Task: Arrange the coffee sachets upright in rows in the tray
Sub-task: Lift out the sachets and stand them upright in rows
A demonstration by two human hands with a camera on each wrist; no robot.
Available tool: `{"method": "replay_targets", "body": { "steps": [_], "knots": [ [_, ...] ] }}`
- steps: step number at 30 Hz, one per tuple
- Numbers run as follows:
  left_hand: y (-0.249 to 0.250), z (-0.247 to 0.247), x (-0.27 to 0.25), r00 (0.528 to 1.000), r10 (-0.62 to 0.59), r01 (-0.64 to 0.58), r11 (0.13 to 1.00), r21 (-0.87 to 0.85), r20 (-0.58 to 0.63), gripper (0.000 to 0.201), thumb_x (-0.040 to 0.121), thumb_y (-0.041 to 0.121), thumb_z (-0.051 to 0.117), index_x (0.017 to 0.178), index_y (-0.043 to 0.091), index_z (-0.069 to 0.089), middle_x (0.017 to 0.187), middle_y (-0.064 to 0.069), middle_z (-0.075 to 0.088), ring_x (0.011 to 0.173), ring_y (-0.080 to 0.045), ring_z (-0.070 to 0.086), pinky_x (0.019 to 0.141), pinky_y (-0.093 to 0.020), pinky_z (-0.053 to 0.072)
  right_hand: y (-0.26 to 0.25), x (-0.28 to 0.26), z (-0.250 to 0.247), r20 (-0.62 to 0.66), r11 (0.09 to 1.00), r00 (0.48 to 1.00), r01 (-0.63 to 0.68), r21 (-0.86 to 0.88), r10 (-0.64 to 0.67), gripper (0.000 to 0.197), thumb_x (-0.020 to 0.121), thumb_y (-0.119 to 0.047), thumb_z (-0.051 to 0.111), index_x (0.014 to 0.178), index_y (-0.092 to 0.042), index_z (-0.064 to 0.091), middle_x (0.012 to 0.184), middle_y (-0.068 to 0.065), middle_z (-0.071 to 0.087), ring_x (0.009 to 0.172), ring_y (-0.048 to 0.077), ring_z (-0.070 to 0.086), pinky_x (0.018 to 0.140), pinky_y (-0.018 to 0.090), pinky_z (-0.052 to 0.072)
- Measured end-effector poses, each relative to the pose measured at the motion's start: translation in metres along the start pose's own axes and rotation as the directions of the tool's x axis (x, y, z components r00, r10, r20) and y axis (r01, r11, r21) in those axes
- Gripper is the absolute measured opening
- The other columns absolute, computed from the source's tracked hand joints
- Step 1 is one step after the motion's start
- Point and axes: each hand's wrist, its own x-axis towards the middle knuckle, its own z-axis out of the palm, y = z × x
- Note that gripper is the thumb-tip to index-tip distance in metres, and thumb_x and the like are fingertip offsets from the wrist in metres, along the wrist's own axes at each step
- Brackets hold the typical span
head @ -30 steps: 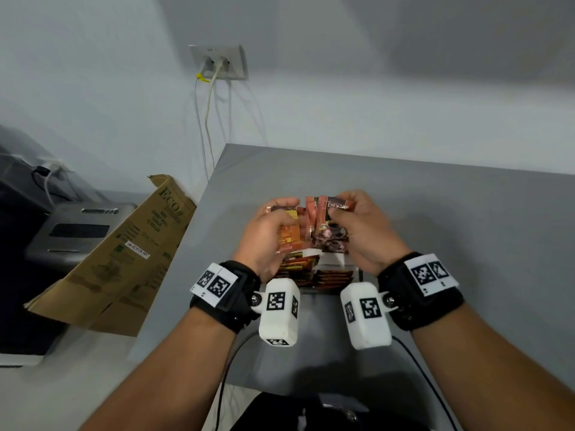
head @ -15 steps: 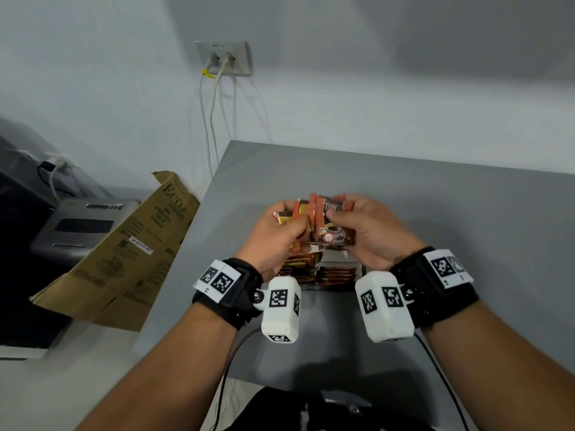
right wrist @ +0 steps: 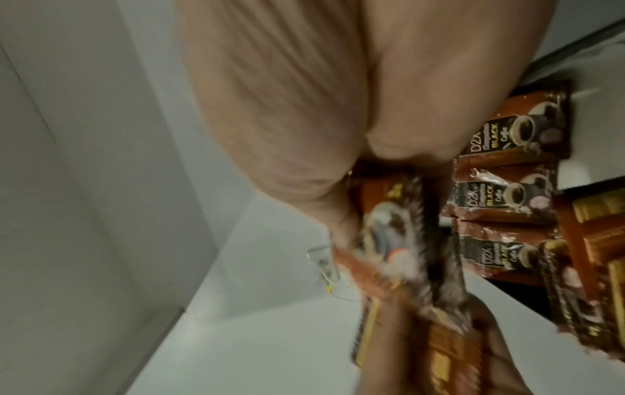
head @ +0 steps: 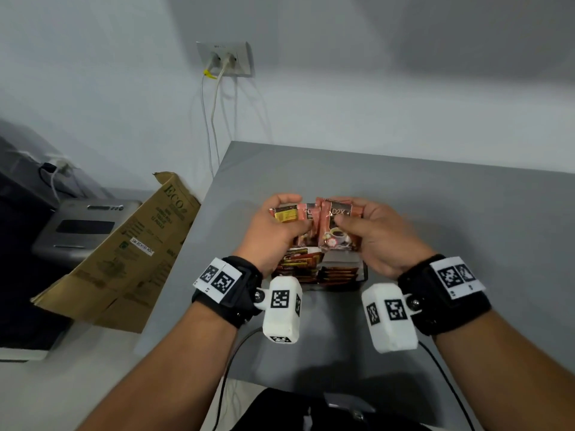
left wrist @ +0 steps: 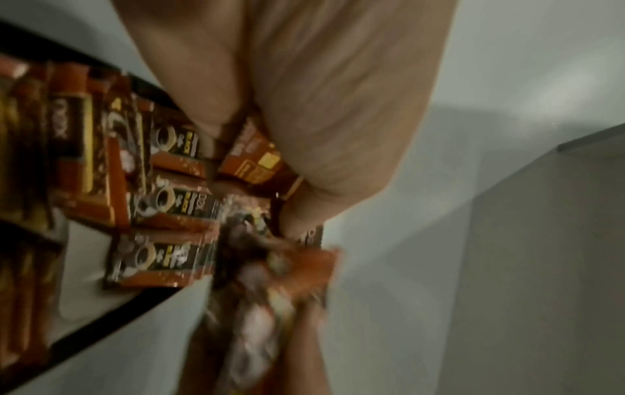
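Note:
Both hands hold a fanned bunch of brown and orange coffee sachets above the tray (head: 364,272) on the grey table. My left hand (head: 273,228) grips the sachets with a yellow label (head: 287,214). My right hand (head: 373,234) pinches a D2X sachet (head: 337,231) with a coffee cup picture. Beneath them the tray holds rows of sachets (head: 339,273) standing on edge. In the left wrist view, black-label sachets (left wrist: 162,203) lie packed in the tray, and the held bunch (left wrist: 267,267) is blurred. The right wrist view shows D2X Black Coffee sachets (right wrist: 507,197) in the tray.
A flattened cardboard box (head: 124,256) leans off the table's left edge. A grey machine (head: 84,225) sits beyond it. A wall socket (head: 224,59) with two cables hangs above the table's far left corner. Bare grey table (head: 466,213) stretches to the right.
The two hands have drawn slightly apart, spreading the bunch of sachets. My right hand now holds the D2X sachet more separately from the left hand's stack.

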Motion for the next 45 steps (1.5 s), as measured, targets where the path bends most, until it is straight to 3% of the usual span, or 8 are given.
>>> {"method": "replay_targets", "body": {
  "steps": [4,8,11,19,27,32,39,45],
  "knots": [
    [-0.005,0.008,0.001,0.998,-0.026,0.033,0.991,-0.128,0.052,0.032,0.083,-0.007,0.064,0.112,0.007,0.062,0.099,-0.021,0.07,0.082,-0.032,0.067,0.077,-0.042,0.057,0.007,0.004,0.011,-0.088,0.997,0.994,-0.066,-0.034,0.063,0.016,0.095,0.003,0.056,0.095,-0.009,0.066,0.082,0.005,0.075,0.078,0.02,0.069,0.085,0.04,0.052],
    [0.003,0.0,-0.004,0.993,-0.069,0.095,0.943,-0.319,0.092,0.021,0.09,0.012,0.048,0.107,0.007,0.06,0.085,-0.005,0.064,0.061,-0.011,0.055,0.048,-0.02,0.041,0.008,0.004,0.01,-0.11,0.994,0.988,-0.107,0.033,0.11,0.017,0.097,-0.001,0.055,0.112,-0.001,0.062,0.105,0.02,0.072,0.098,0.034,0.066,0.1,0.051,0.047],
    [0.007,-0.007,-0.005,0.992,-0.081,0.11,0.925,-0.364,0.095,0.037,0.085,-0.003,0.022,0.09,0.0,0.058,0.071,-0.004,0.064,0.052,-0.01,0.057,0.046,-0.016,0.044,0.003,0.003,0.007,-0.132,0.978,0.981,-0.117,0.173,0.14,0.018,0.095,0.004,0.048,0.111,0.0,0.055,0.108,0.028,0.065,0.089,0.035,0.066,0.081,0.046,0.052],
    [-0.008,-0.012,0.002,0.994,-0.078,0.055,0.96,-0.273,-0.075,0.024,0.088,-0.008,0.063,0.075,0.01,0.054,0.076,-0.013,0.066,0.065,-0.025,0.066,0.053,-0.031,0.056,0.006,-0.002,0.001,-0.145,0.955,0.987,-0.029,0.295,0.074,0.04,0.08,0.005,0.056,0.12,0.002,0.055,0.117,0.032,0.061,0.101,0.04,0.06,0.092,0.054,0.047],
    [-0.013,0.009,-0.007,0.992,-0.109,0.127,0.878,-0.462,0.065,0.032,0.089,-0.019,0.041,0.116,-0.008,0.055,0.091,-0.022,0.063,0.072,-0.027,0.066,0.062,-0.038,0.061,-0.001,-0.006,0.017,-0.11,0.987,0.989,0.085,-0.133,-0.1,0.033,0.086,0.008,0.067,0.108,-0.016,0.066,0.1,0.014,0.074,0.085,0.028,0.07,0.083,0.047,0.058],
    [0.002,0.012,-0.019,0.936,-0.185,0.328,0.766,-0.553,0.299,0.034,0.091,0.02,0.039,0.102,0.002,0.066,0.095,-0.015,0.066,0.083,-0.027,0.063,0.072,-0.034,0.054,0.002,-0.009,0.021,0.002,0.803,0.961,0.232,-0.549,-0.277,0.028,0.087,-0.014,0.074,0.111,-0.027,0.07,0.101,-0.007,0.073,0.095,0.011,0.07,0.093,0.04,0.056],
    [0.0,0.024,-0.026,0.933,-0.163,0.331,0.737,-0.589,0.32,0.026,0.088,0.014,0.049,0.108,0.005,0.064,0.1,-0.015,0.069,0.091,-0.027,0.067,0.082,-0.036,0.053,0.01,-0.006,0.02,0.204,0.406,0.904,0.358,-0.84,-0.375,0.044,0.096,-0.047,0.051,0.138,-0.033,0.057,0.137,-0.003,0.049,0.129,0.022,0.04,0.112,0.041,0.033],
    [0.003,0.018,-0.023,0.918,-0.232,0.384,0.724,-0.573,0.321,0.025,0.091,0.018,0.048,0.099,0.005,0.068,0.099,-0.016,0.068,0.091,-0.028,0.066,0.089,-0.04,0.05,-0.004,-0.011,0.022,0.347,0.4,0.904,0.422,-0.813,-0.249,0.081,0.081,-0.065,0.054,0.152,-0.029,0.038,0.157,-0.011,0.034,0.146,0.008,0.022,0.122,0.032,0.018]
  ]
}}
